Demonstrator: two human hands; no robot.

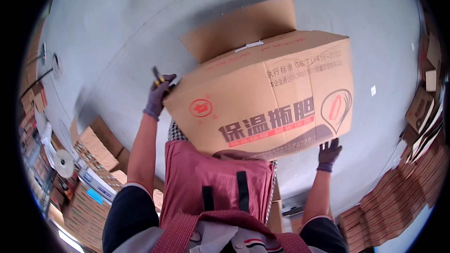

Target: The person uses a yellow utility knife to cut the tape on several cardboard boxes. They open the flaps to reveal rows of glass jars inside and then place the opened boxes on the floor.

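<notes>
A large brown cardboard box point(253, 93) with dark and red print is held up in front of my body, tilted. One of its flaps point(243, 26) stands out open at the far side. My left hand point(160, 91), in a dark glove, is at the box's left corner. Its fingers also close round a utility knife point(160, 79) with yellow and dark parts, pointing away from me. My right hand point(329, 153), gloved too, supports the box's lower right edge from beneath; its fingertips are partly hidden. A pinkish-red apron point(211, 159) covers my front below the box.
Grey floor point(117, 42) spreads around the box. Opened cartons point(96, 147) stand at the left, near a white round reel point(64, 163). Stacked flat cardboard point(389, 206) lies at the lower right, with more cardboard pieces point(419, 105) along the right edge.
</notes>
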